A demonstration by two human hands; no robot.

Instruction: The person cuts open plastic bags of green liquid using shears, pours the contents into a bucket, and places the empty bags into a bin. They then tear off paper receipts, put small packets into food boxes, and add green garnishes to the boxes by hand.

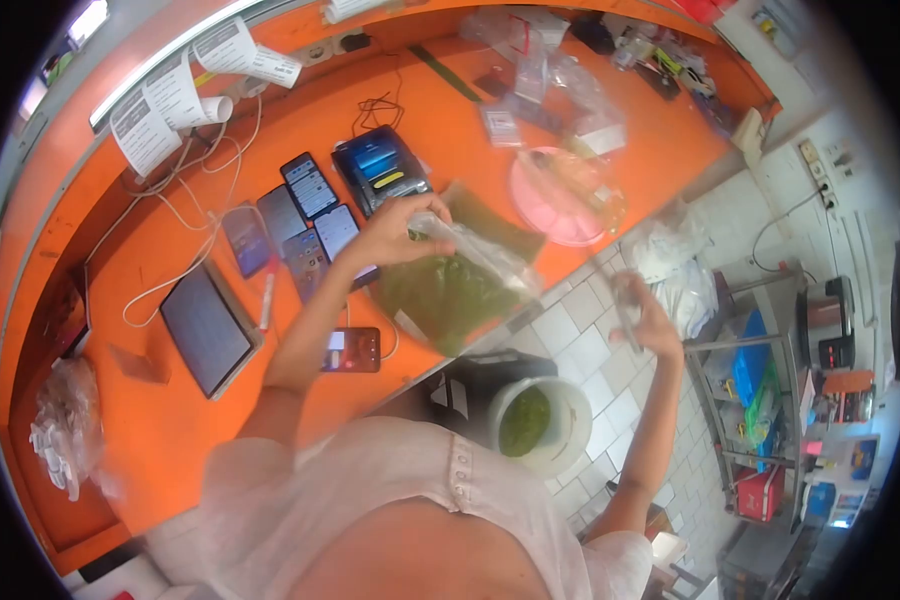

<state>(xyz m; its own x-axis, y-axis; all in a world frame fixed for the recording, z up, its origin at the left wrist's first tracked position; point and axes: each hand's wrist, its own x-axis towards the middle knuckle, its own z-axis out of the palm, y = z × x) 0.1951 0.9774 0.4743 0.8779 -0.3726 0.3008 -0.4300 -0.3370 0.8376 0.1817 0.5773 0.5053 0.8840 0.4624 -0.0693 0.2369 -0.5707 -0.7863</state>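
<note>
My left hand [402, 232] is closed on the top edge of a clear plastic bag [445, 305] filled with something green. That bag lies at the edge of the orange counter, and a second green-filled bag [490, 222] shows behind it. Out to the right, past the counter edge, my right hand [653, 318] is raised over the tiled floor. Its fingers are curled round a thin greyish object [627, 312] too blurred to name. Below the counter stands a white bucket [570, 440] with green stuff inside.
Several phones [310, 185] and a payment terminal [382, 165] lie left of the bags, with a tablet [208, 330] further left. A pink basin [550, 200] sits at the counter's right edge. Receipts [165, 110] hang above; a metal shelf [750, 345] stands right.
</note>
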